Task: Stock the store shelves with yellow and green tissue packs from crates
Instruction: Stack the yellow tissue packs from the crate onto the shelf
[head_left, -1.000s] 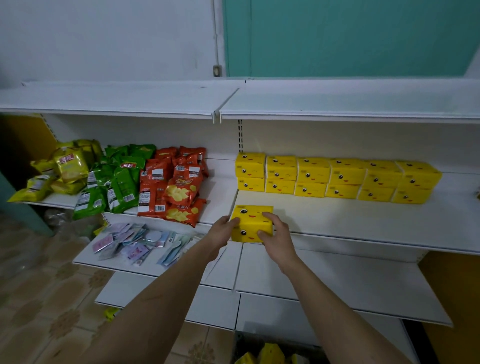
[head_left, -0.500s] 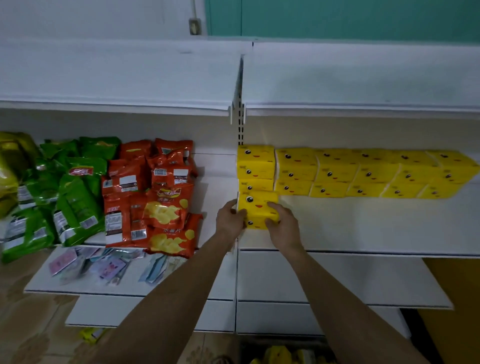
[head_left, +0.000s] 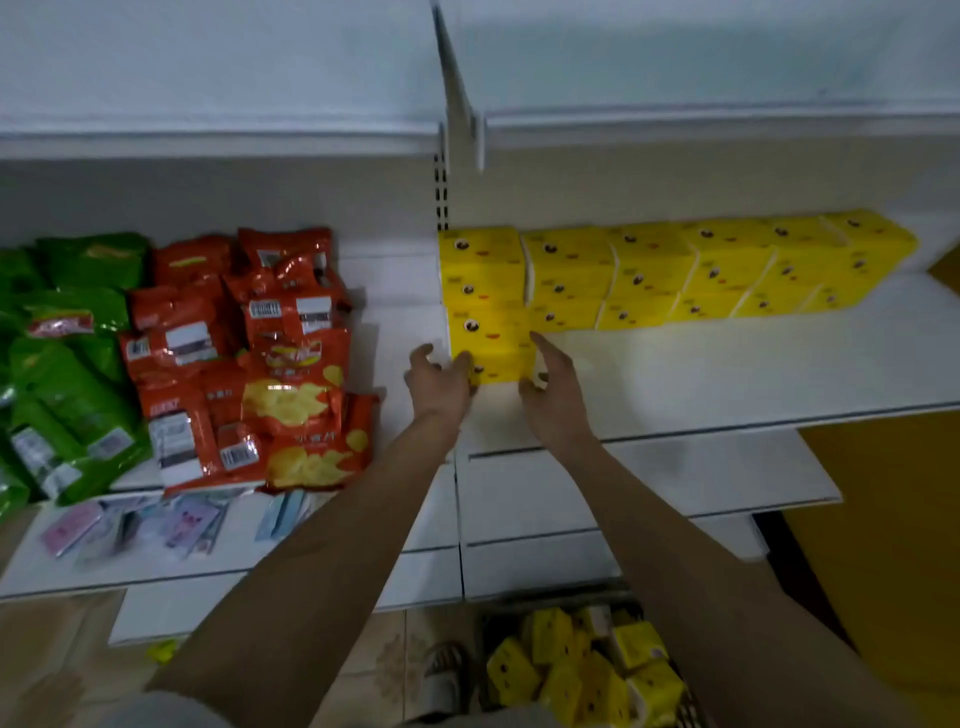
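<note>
Your left hand (head_left: 436, 382) is reaching forward with fingers loosely curled, fingertips touching the lower left corner of the front yellow tissue pack (head_left: 491, 348). Your right hand (head_left: 553, 395) is hovering just beside its right edge, fingers relaxed and apart, gripping nothing. The pack is sitting on the white shelf (head_left: 727, 374), against the stacked row of yellow packs (head_left: 675, 270), printed eyes facing up.

The scene is dimly and evenly lit, with a bluish cast. Motion blur is seen throughout; print on the snack bags (head_left: 249, 364) is smeared. The shelf (head_left: 727, 374) edges are bowed by wide-angle distortion.
</note>
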